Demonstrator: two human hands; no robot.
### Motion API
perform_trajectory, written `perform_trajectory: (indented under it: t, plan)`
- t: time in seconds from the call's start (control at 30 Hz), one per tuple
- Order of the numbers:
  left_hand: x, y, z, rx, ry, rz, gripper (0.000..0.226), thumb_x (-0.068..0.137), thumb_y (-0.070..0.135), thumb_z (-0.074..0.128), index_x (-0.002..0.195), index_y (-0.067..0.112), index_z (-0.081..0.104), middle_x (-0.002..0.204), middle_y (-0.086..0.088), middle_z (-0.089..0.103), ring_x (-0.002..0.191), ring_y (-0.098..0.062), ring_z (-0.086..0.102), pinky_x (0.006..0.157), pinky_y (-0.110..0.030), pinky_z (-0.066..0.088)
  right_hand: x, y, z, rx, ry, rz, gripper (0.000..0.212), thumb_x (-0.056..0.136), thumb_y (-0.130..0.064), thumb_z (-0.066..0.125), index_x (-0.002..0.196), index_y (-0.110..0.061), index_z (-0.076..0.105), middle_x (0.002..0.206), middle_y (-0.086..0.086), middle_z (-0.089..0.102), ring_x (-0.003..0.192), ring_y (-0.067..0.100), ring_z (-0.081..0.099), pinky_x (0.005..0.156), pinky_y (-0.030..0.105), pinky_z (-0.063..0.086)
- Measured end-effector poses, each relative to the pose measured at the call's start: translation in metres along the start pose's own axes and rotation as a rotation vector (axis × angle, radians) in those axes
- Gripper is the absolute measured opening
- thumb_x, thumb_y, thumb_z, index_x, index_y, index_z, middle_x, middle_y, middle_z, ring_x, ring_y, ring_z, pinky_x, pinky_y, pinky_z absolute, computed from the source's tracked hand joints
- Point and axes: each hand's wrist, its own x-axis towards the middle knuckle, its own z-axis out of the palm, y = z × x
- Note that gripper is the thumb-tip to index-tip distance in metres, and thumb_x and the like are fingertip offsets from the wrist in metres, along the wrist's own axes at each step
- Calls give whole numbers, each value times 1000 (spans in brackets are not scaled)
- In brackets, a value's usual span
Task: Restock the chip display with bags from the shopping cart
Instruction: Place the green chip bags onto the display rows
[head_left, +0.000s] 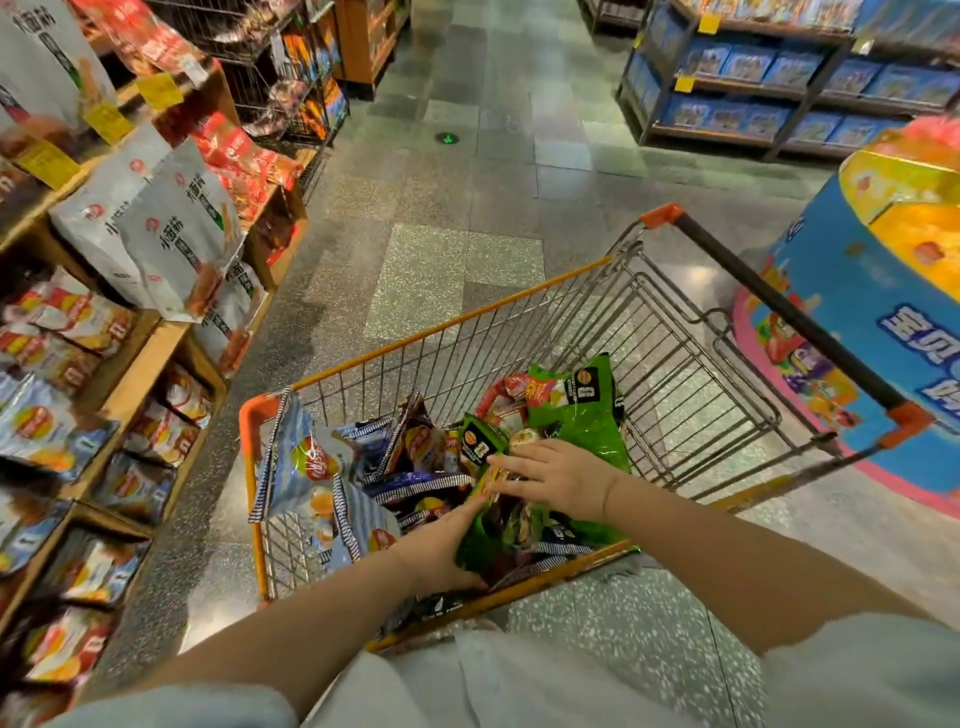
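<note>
An orange-rimmed wire shopping cart (447, 327) stands in front of me, holding several chip bags: light blue ones (311, 462) at the left, dark purple ones in the middle, green ones (582, 410) at the right. My left hand (441, 545) reaches into the cart and grips the lower edge of a green bag (498, 535). My right hand (556, 475) lies on top of the same pile with fingers stretched out, touching a green bag. The chip display (130, 379), wooden shelves with red, white and blue bags, runs along my left.
Grey-white snack bags (176, 234) lean on the upper left shelves. A round blue promotional stand (872, 332) sits right of the cart's black handle (779, 306). Blue-boxed shelving (779, 78) is at far right. Grey tiled aisle floor stretches ahead.
</note>
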Motion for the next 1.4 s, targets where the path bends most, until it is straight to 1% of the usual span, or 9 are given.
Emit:
perform_trajectory:
  t: [0.1,0.2,0.33,0.47,0.7,0.9,1.13,1.3,1.4]
  plan:
    - [8,3,3,-15,5,-26,96,86,37,71,154,34,3,157,4,27,137,-17,38,111,-30,36,-11,-7,3,131,33,333,55,81,-27,67,133,-19,54,138,13,54,111,32,62,77,45,58]
    - [14,11,6,-15,24,-9,86,90,35,66,155,27,10,156,2,29,137,-18,37,112,-29,33,-16,-31,-6,361,-63,757,53,99,-37,40,150,-29,29,160,7,16,143,28,25,109,48,37]
    - [30,21,13,-29,77,12,73,92,38,63,152,24,23,151,-3,37,134,-20,40,111,-34,35,-2,-70,-22,650,19,1116,61,97,-49,44,151,-39,18,161,-5,-8,148,26,-7,116,46,20]
    - [45,32,11,-38,35,1,80,87,42,65,152,24,23,152,-4,38,132,-22,44,107,-39,41,2,-81,-8,860,-180,1311,84,88,-51,60,152,-42,6,157,0,-27,145,36,-18,115,50,22]
    - [73,22,-32,116,-80,20,117,75,25,82,154,27,-4,158,-6,18,144,-26,25,115,-42,31,-14,-63,1,940,-269,1312,84,88,-28,68,153,-33,15,159,5,-19,138,34,33,106,38,41]
    - [86,5,-49,258,-155,34,136,70,30,86,140,48,-30,158,-5,-26,145,-30,25,110,-41,37,-15,-47,-22,871,-232,1125,66,96,-11,55,152,-21,22,159,0,19,145,23,22,117,37,24]
    - [77,-21,-67,202,9,50,153,56,43,92,119,52,-48,157,0,-30,145,-29,24,113,-43,34,-5,-8,-77,829,-221,915,65,94,-9,58,149,-31,30,155,-12,27,142,14,27,115,32,22]
    - [63,-33,-94,209,153,188,152,53,47,91,127,52,-42,152,4,-39,146,-33,17,115,-43,30,-5,20,-127,801,-179,804,65,92,-11,62,146,-35,35,151,-18,33,138,6,30,113,27,20]
    - [53,-34,-111,247,268,297,153,52,48,91,120,61,-46,149,2,-41,147,-35,12,116,-44,27,-6,31,-152,871,-91,789,63,90,-10,64,143,-35,40,132,-25,41,125,-3,32,107,18,19]
